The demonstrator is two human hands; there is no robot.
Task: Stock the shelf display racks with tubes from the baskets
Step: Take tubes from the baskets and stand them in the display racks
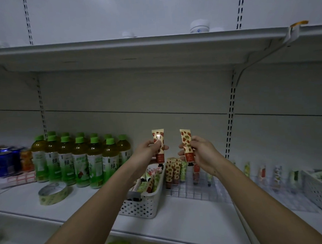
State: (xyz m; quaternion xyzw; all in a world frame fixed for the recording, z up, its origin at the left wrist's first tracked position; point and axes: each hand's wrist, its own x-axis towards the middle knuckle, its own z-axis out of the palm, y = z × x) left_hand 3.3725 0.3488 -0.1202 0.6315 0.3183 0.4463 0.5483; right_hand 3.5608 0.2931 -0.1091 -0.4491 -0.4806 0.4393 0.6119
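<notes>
My left hand (150, 151) holds a cream tube with red strawberry print (158, 140) upright, cap down. My right hand (201, 153) grips a second strawberry tube (186, 139) the same way. Both tubes hover above the shelf, over the far end of a white perforated basket (141, 204) filled with several mixed tubes. Just right of the basket stands a clear wire-grid display rack (193, 191) holding several upright tubes (173, 169), strawberry ones at its left and green ones beside them.
Green tea bottles (81, 159) stand in rows at the left, with blue cans (4, 161) beyond them. A roll of tape (53, 193) lies near the shelf's front. More tubes (262, 173) stand along the right, beside another basket (317, 189). An upper shelf (135, 49) overhangs.
</notes>
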